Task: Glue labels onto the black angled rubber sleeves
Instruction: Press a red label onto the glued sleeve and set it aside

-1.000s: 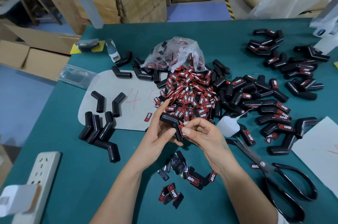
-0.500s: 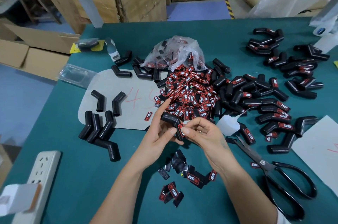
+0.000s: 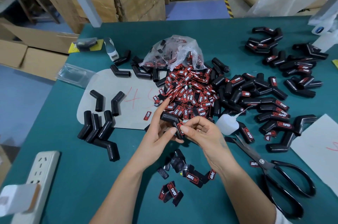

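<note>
1. Sleeve first: one black angled rubber sleeve sits up off the table between my two hands, just in front of the big label heap, its bend pointing up and one leg hanging down toward my palms.
2. My left hand grips it from the left, thumb curled against the lower leg, index finger stretched up along the top.
3. My right hand pinches a red-and-black label against that lower leg, thumb tip pressing on its face and the other fingers curled behind.
4. So I judge this as the seating step: label on the rubber, being pressed down. Whether glue is already under it I cannot tell from here.
5. The white glue bottle lies on its side just right of my right hand, nozzle pointing away to the right, with nobody touching it.
6. Loose labels are heaped beyond my hands, spilling from a clear plastic bag.
7. Bare sleeves wait in a cluster at left; labelled sleeves are piled at right, so there is plenty done and a fair few to go.
8. Next, by my reading, calls for firm, even thumb pressure so the label lies straight along the leg with no lifted corner, then setting this one with the finished pile on the right and reaching left for a bare one.
9. Black scissors lie near my right forearm, something to avoid when I put it down.
</note>
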A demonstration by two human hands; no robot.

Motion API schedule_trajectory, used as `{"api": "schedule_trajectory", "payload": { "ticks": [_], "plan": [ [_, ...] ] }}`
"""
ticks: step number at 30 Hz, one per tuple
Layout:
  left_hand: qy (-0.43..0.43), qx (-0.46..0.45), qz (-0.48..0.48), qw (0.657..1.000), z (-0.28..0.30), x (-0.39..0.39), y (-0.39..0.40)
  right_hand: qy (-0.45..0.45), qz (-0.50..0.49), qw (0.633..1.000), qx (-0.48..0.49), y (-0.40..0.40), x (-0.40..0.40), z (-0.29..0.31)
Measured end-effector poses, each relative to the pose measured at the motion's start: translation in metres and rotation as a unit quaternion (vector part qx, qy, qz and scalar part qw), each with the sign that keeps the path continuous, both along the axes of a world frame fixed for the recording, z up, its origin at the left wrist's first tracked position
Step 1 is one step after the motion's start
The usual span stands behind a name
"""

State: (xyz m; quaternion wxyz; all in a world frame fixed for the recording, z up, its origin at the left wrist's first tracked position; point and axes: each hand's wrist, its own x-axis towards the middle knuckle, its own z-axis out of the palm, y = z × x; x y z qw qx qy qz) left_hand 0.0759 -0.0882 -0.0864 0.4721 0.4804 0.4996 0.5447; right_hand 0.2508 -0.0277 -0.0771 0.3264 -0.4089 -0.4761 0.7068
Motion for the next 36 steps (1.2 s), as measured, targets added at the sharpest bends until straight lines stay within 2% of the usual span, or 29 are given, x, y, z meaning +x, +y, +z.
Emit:
{"api": "schedule_trajectory", "payload": {
  "ticks": [20, 29, 36],
  "plan": [
    [0.025, 0.012, -0.004, 1.0, -0.01, -0.002, 0.003, -0.002, -0.004, 1.0, 0.001, 0.0, 0.0, 0.0],
    [0.069, -0.012, 0.019, 0.997, -0.022, -0.006, 0.002, -0.002, -0.007, 1.0, 0.008, 0.0, -0.001, 0.001],
    [0.029, -0.002, 0.016, 0.999, -0.016, -0.002, 0.002, 0.005, -0.009, 1.0, -0.006, 0.001, 0.0, 0.002]
  ]
}}
